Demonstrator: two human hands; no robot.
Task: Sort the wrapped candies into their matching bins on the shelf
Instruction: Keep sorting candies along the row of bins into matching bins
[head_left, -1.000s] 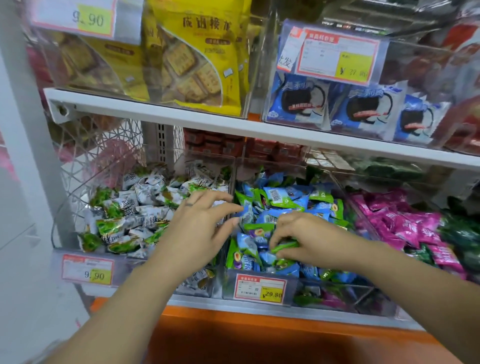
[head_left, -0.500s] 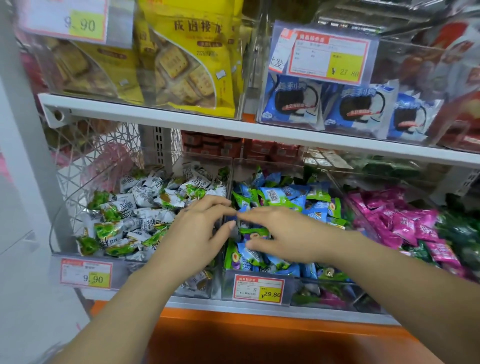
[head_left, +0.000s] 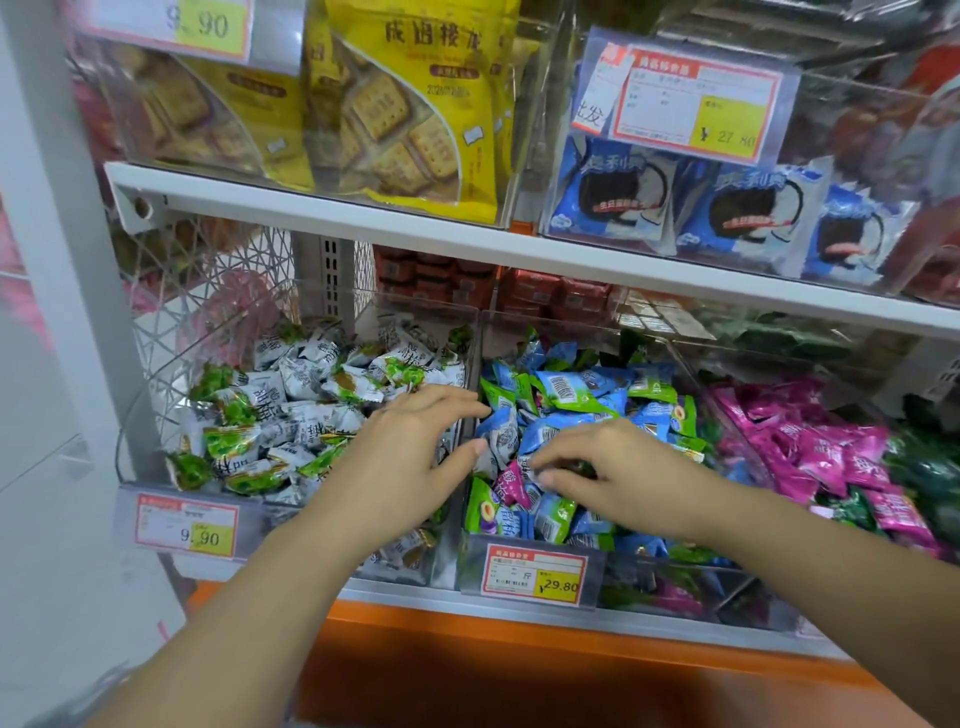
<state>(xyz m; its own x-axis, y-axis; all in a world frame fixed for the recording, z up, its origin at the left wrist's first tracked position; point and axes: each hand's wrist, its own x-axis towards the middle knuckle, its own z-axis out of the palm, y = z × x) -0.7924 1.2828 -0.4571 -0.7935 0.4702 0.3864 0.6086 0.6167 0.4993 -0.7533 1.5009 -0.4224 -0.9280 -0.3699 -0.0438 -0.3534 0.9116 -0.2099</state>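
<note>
Three clear bins stand side by side on the lower shelf. The left bin holds white-and-green candies, the middle bin blue-and-green candies, and the right bin pink candies. A stray pink candy lies among the blue ones near the middle bin's front left. My right hand rests on the blue pile just right of it, with its curled fingertips pinching a wrapper there. My left hand hovers over the divider between the left and middle bins, fingers loosely spread and holding nothing.
Dark green candies lie at the far right. Price tags hang on the bin fronts. The upper shelf carries yellow biscuit bags and blue cookie packs close above the bins. An orange ledge runs below.
My right hand has let go of the green candy it pinched and has shifted left in the blue pile. A pink candy now shows beside its fingertips. My left hand stays by the divider.
</note>
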